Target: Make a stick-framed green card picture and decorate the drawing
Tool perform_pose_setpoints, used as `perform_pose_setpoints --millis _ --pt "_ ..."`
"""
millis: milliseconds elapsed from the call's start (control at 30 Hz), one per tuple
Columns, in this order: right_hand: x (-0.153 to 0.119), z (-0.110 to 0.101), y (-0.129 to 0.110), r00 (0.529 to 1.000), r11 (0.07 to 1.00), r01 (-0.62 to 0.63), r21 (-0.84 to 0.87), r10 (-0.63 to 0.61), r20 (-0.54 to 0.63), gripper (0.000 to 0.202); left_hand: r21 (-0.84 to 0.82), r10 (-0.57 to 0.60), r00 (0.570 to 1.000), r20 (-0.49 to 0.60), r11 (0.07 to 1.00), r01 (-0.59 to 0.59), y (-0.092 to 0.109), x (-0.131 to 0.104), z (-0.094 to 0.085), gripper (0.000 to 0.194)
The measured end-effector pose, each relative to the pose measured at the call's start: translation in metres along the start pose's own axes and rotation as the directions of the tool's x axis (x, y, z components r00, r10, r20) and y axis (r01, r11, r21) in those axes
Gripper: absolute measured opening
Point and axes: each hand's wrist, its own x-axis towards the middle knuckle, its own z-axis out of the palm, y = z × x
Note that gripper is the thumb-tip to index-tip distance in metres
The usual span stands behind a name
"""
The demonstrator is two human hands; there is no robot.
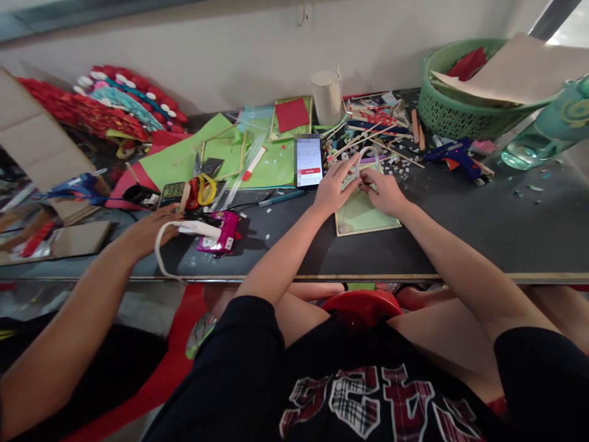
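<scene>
A pale green panel with light wooden edging point(368, 218) lies flat on the dark table. Over its back part, my left hand point(335, 184) and my right hand point(384, 191) meet with bent fingers at a white curved loop point(369, 151). Fingers of both hands are pinched round the lower ends of this loop, which stands up between them. Just left of my left hand lies a lit phone point(308, 162). Small scraps and thin sticks point(368, 138) are scattered behind my hands.
Another person's hand point(154, 230) rests at the left near a magenta power strip point(219, 233) with a white cable. A green basket point(460, 107), a blue glue gun point(455, 153) and a bottle point(527, 144) stand right. Green sheets point(177, 156) and a white cup point(326, 98) are behind.
</scene>
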Motion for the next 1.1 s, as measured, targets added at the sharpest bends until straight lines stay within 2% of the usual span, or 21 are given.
perform_pose_setpoints --millis 133,600,1100 --pt "0.0002 -0.0005 -0.0006 1.000 1.000 -0.012 -0.006 0.012 0.003 0.016 0.033 0.000 1.000 0.000 0.999 0.000 -0.0001 -0.0002 0.0002 0.064" --pt "0.0006 -0.0025 -0.0034 1.000 0.999 -0.030 -0.016 0.030 0.003 0.016 0.036 0.116 0.993 -0.014 0.993 -0.116 -0.0045 -0.0008 0.0036 0.058" --pt "0.0001 -0.0016 0.0021 1.000 0.998 -0.021 -0.061 0.021 -0.008 0.019 0.054 0.140 0.990 0.009 0.989 -0.140 -0.0047 0.0003 0.0051 0.057"
